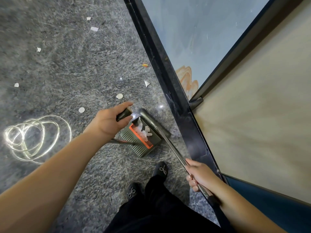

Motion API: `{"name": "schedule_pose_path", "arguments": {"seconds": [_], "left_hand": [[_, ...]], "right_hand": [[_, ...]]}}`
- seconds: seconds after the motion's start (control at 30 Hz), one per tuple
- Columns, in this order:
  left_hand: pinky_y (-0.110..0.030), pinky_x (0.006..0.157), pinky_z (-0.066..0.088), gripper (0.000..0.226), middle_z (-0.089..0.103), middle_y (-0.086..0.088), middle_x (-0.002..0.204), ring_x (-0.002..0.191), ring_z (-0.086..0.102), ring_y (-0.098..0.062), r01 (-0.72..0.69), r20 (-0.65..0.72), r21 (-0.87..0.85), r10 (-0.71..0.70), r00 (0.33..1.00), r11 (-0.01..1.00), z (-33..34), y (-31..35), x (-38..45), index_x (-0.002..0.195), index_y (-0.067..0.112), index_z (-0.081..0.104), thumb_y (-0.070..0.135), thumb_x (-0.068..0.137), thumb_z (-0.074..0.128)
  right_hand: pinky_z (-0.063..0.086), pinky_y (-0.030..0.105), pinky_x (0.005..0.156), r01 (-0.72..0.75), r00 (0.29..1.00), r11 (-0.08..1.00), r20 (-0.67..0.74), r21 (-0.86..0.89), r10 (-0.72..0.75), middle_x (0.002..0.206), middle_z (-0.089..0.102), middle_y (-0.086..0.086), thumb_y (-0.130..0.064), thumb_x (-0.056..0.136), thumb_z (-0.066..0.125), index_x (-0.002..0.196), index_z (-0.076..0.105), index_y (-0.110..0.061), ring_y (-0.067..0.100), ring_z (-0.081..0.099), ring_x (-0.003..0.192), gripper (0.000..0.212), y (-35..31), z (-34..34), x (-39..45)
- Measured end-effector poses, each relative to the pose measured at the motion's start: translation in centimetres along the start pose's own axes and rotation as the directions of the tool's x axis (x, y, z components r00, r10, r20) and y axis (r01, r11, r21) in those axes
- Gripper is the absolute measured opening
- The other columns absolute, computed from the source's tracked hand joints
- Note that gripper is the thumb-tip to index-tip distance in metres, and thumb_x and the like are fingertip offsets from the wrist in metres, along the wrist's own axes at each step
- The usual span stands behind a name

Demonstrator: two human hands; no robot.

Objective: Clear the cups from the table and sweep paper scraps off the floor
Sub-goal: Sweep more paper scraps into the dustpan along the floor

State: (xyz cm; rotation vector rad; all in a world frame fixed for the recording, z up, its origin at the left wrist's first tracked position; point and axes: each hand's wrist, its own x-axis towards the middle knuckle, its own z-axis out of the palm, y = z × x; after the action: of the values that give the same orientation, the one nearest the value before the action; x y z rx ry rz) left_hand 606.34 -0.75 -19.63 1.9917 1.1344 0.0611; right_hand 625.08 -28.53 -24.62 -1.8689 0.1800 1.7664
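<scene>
Nearest the camera, two black slippers with beaded bows (161,170) stand on the grey speckled stone floor (50,68). At near right, the right hand (200,175) grips the thin metal broom handle (175,152), fingers curled round it. Farther in, the dark broom head (154,121) lies against the grey-green dustpan with an orange comb (140,140), which holds white paper scraps (145,130). The left hand (109,121) holds the dustpan's black handle grip (124,114). Beyond, white loose paper scraps on the floor (119,96) lie scattered left and far. A black stone sill (161,64) runs along the right.
</scene>
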Motion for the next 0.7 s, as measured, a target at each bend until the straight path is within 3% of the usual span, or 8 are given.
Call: {"name": "schedule_pose_path", "arguments": {"seconds": [0.23, 0.37, 0.53, 0.7], "left_hand": [[0.000, 0.063, 0.037, 0.044, 0.064, 0.012, 0.091, 0.075, 0.058, 0.006, -0.017, 0.011, 0.020, 0.016, 1.000, 1.000, 0.5, 0.1, 0.2, 0.130, 0.048, 0.054, 0.036, 0.090, 0.067], [-0.002, 0.063, 0.038, 0.043, 0.065, 0.011, 0.090, 0.075, 0.059, 0.003, -0.014, 0.002, 0.024, 0.014, 1.000, 1.000, 0.8, 0.1, 0.2, 0.129, 0.048, 0.055, 0.036, 0.089, 0.068], [-0.002, 0.058, 0.038, 0.043, 0.064, 0.014, 0.084, 0.067, 0.059, 0.006, 0.008, 0.000, 0.035, -0.008, 1.000, 0.999, 0.9, 0.8, 0.5, 0.129, 0.047, 0.055, 0.035, 0.090, 0.068], [-0.004, 0.055, 0.039, 0.044, 0.062, 0.018, 0.080, 0.063, 0.057, 0.005, 0.022, 0.012, 0.056, -0.022, 1.000, 0.998, 0.6, 1.3, 0.4, 0.132, 0.044, 0.054, 0.035, 0.091, 0.066]], "right_hand": [[0.028, 0.017, 0.033, 0.056, 0.993, 0.997, -0.105, 0.047, -0.051, 0.055, 0.036, 0.004, -0.012, 0.103, 0.039, 0.150, 0.026, -0.026, 0.010, 0.031, 0.031, 0.051, -2.8, -2.0, 2.2], [0.030, 0.021, 0.036, 0.034, 0.992, 0.996, -0.121, -0.080, -0.044, 0.055, 0.036, 0.006, -0.010, 0.103, 0.037, 0.152, 0.022, -0.023, 0.014, 0.031, 0.036, 0.052, -4.3, -1.9, 4.9], [0.033, 0.022, 0.037, -0.002, 1.000, 0.980, -0.029, -0.201, -0.004, 0.051, 0.038, 0.004, -0.011, 0.102, 0.037, 0.150, 0.026, -0.024, 0.013, 0.035, 0.036, 0.051, -2.3, -0.6, 4.5], [0.028, 0.015, 0.035, -0.082, 0.994, 0.994, 0.068, -0.072, 0.087, 0.054, 0.035, 0.002, -0.014, 0.104, 0.033, 0.150, 0.022, -0.031, 0.007, 0.032, 0.033, 0.051, -1.7, -0.1, 3.1]]}}
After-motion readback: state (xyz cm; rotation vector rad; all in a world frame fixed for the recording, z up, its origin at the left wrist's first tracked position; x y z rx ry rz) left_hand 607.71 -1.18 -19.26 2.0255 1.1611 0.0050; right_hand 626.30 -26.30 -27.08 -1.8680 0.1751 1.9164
